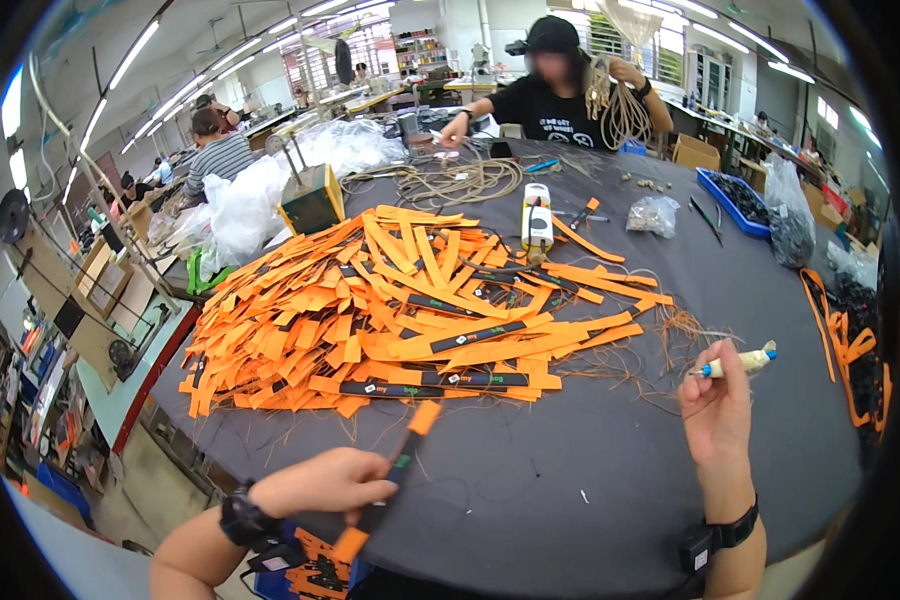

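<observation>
My left hand [332, 482], at the lower left of the table, is closed around the middle of an orange strip with a black printed centre [403, 462]. Its two orange ends stick out above and below my fingers. My right hand [718, 408] is raised over the right side, pinching a slim whitish tool with blue parts [753, 361]; its exact kind is unclear. Beyond my left hand lies a big heap of similar orange and black strips [370, 320], with loose threads [625, 375] trailing off its right edge.
Behind the heap stand a white device [536, 222] and coiled cords [460, 182]. A blue tray of dark pieces [735, 200] sits far right, near a clear bag [653, 215]. Across the table a person [565, 105] holds a cord bundle. Below my left wrist is a bin with strips [315, 568].
</observation>
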{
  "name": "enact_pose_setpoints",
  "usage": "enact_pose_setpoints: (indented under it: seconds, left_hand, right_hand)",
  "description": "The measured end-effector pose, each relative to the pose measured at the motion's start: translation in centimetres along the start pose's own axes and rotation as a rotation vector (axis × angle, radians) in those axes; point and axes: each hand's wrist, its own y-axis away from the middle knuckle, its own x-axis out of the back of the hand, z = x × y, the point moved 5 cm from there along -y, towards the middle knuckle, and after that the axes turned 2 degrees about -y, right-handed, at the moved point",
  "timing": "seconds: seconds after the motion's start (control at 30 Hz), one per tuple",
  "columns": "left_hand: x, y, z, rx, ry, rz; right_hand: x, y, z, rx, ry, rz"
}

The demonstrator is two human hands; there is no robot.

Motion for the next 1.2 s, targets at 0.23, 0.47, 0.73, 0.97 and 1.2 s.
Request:
enact_pose_setpoints:
  seconds: [0.23,0.47,0.73,0.97,1.2]
  left_hand:
    - [-8.3,-13.1,15.1,-0.794,-0.042,-0.030]
    - [-9.7,-15.3,20.5,-0.737,0.775,-0.009]
    - [-6.3,-6.7,11.1,-0.553,1.289,-0.030]
    - [-7.4,-4.4,6.3,-0.688,1.362,-0.004]
    - [-4.6,-1.7,3.4,-0.421,1.137,0.208]
  right_hand:
    - [-2.6,1.8,-3.8,0.007,-0.160,-0.274]
    - [-4.5,3.8,-8.7,0.278,-0.057,-0.285]
    - [-8.2,5.6,-0.8,0.217,0.559,-0.297]
    - [-14.4,9.4,6.1,0.586,1.216,-1.114]
    - [-10.5,7.3,6.4,0.541,1.232,-1.158]
